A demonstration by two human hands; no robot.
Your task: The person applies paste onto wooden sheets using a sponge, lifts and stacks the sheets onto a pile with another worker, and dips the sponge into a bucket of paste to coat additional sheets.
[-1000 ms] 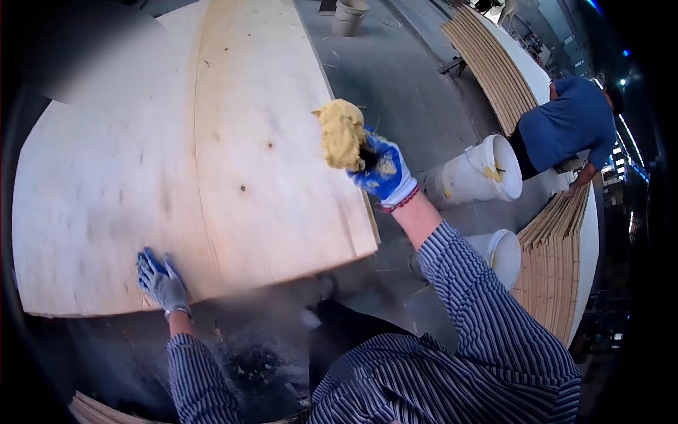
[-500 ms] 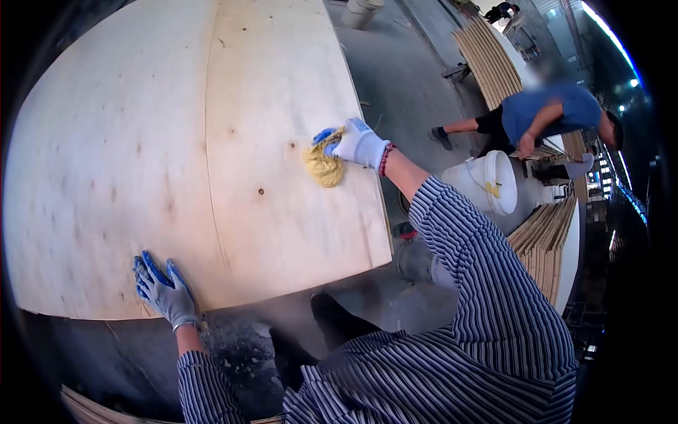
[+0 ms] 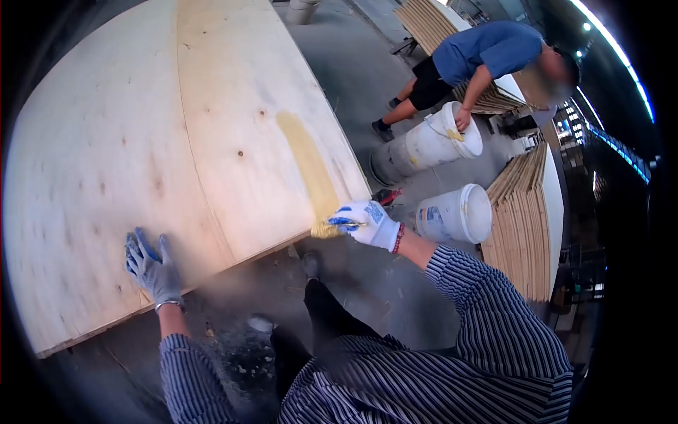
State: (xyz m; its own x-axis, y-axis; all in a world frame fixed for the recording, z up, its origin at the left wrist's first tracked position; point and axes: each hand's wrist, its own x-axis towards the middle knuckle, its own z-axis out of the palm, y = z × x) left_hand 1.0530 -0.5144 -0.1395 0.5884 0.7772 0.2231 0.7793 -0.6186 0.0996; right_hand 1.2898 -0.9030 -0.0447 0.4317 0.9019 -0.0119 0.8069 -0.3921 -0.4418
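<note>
A large pale wooden board (image 3: 134, 141) fills the left of the view. My left hand (image 3: 153, 268), in a grey and blue glove, lies with spread fingers on its near edge and holds nothing. My right hand (image 3: 367, 222), in a white and blue glove, is closed round a scraper (image 3: 346, 224) at the board's near right corner. Yellow paste (image 3: 325, 230) clings to the scraper's edge. A broad yellow streak (image 3: 307, 162) runs along the board's right side down to the scraper.
At the right stand a white bucket (image 3: 441, 141), into which a co-worker in a blue shirt (image 3: 487, 53) reaches, and a second bucket (image 3: 455, 214). Stacked boards (image 3: 521, 226) stand beyond them. Another bucket (image 3: 301, 10) is at the top.
My right hand has come down onto the board and moved toward its near edge, and the lump of paste is now spread into a streak. The co-worker has turned and reached into the bucket.
</note>
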